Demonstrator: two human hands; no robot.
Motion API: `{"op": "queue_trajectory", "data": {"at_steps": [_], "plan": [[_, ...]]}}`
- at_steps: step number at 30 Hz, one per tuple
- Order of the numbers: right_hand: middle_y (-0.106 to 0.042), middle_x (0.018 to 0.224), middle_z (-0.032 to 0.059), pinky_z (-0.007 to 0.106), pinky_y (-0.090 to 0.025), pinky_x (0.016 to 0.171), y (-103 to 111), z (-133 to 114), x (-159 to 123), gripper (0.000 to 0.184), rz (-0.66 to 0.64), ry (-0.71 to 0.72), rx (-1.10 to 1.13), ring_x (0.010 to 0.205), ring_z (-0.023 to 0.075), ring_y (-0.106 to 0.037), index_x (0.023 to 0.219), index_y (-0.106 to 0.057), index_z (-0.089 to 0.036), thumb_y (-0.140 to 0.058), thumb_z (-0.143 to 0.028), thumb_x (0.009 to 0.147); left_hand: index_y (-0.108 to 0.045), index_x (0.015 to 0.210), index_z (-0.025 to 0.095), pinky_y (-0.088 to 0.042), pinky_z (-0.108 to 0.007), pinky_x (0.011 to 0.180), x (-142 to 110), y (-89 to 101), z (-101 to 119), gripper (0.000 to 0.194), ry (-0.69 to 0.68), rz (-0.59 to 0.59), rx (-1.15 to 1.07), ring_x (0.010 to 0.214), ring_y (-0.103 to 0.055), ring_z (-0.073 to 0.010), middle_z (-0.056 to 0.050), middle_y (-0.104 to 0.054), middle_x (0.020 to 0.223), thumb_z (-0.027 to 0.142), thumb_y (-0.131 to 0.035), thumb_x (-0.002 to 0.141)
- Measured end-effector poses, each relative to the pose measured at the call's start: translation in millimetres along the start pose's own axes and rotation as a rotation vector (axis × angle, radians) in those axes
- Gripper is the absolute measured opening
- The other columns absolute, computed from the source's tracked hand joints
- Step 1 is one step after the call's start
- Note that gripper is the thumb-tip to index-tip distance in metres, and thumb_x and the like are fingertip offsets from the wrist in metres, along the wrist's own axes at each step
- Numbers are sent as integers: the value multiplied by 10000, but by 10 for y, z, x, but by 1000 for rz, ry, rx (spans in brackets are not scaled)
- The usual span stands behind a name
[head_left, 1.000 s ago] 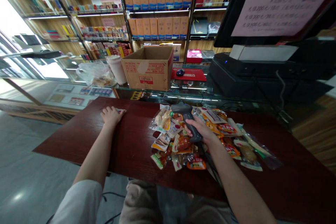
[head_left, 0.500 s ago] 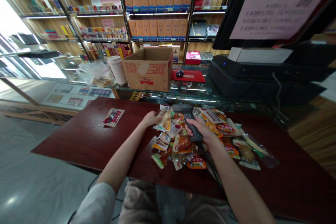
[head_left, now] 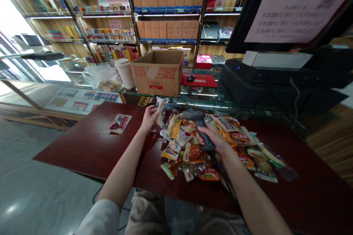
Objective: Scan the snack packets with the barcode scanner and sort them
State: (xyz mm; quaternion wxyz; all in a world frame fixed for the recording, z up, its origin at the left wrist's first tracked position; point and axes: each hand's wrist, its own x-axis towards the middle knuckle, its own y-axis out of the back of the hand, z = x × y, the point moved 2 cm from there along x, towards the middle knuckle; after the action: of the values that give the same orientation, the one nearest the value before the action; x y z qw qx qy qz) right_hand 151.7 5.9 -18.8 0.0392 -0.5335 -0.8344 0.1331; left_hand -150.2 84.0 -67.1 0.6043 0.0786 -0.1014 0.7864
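Observation:
My left hand [head_left: 149,117] is closed on a clear plastic food packet [head_left: 160,114] with something pale inside, lifted just left of the pile. My right hand [head_left: 211,137] wraps round the handle of a dark grey barcode scanner [head_left: 203,132], its head pointing left above the pile. Under and around the scanner lies a heap of vacuum-packed snack packets [head_left: 193,152], mostly orange, brown and white. One separate packet [head_left: 120,123] rests alone on the left part of the dark red table [head_left: 91,143].
Behind the table, a glass counter holds an open cardboard box [head_left: 157,77], a white cup [head_left: 125,74], a plastic bag [head_left: 102,77] and a mouse [head_left: 190,78]. A monitor with a pink paper sign [head_left: 298,11] stands at right. The scanner's cable [head_left: 227,183] runs toward my lap.
My left hand has drawn a clear packet out of the pile, up and to the left. The right hand with the scanner has stayed nearly in place.

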Motion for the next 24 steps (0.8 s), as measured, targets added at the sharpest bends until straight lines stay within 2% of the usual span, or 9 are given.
{"op": "queue_trajectory", "data": {"at_steps": [2, 5, 8, 17, 22, 24], "plan": [[-542, 492, -54, 201, -320, 393, -5, 10, -1, 421, 14, 2, -8, 409, 90, -434, 963, -536, -185, -746, -458, 721, -542, 1195, 162, -542, -323, 767, -14, 2, 38, 669, 0, -60, 32, 832, -679, -181, -77, -712, 990, 472, -787, 656], [-528, 481, -64, 200, -321, 395, -24, 18, -3, 427, 42, 15, -7, 404, 87, -426, 929, -513, -197, -752, -471, 706, -660, 1113, 130, -540, -353, 831, -69, -13, 112, 541, -23, -197, 229, 908, -692, -226, -120, -743, 1040, 476, -752, 707], [-522, 494, -71, 197, -324, 398, -46, 13, -7, 430, 59, 27, -2, 415, 83, -421, 911, -501, -205, -766, -467, 694, -719, 1098, 133, -535, -364, 851, -130, -44, 194, 490, -54, -277, 372, 933, -697, -249, -119, -759, 1068, 479, -707, 751], [-498, 514, -80, 201, -324, 411, -63, 8, -5, 425, 22, 56, 18, 418, 70, -396, 955, -528, -190, -764, -459, 727, -748, 1084, 99, -535, -360, 834, -187, -89, 314, 497, -34, -331, 424, 928, -701, -276, -109, -774, 1017, 446, -653, 742], [-492, 502, -87, 196, -326, 417, -59, 22, 1, 408, 33, 58, 18, 415, 68, -393, 941, -515, -202, -764, -444, 726, -760, 1046, 116, -512, -294, 760, -194, -73, 343, 424, -17, -341, 469, 890, -686, -246, -57, -771, 960, 397, -610, 765], [-496, 493, -90, 196, -323, 416, -53, 31, 1, 410, 49, 47, 20, 411, 72, -401, 917, -485, -215, -763, -445, 722, -760, 1026, 127, -495, -278, 739, -172, -22, 345, 392, -10, -312, 538, 856, -677, -232, -46, -766, 915, 382, -592, 780]]}}
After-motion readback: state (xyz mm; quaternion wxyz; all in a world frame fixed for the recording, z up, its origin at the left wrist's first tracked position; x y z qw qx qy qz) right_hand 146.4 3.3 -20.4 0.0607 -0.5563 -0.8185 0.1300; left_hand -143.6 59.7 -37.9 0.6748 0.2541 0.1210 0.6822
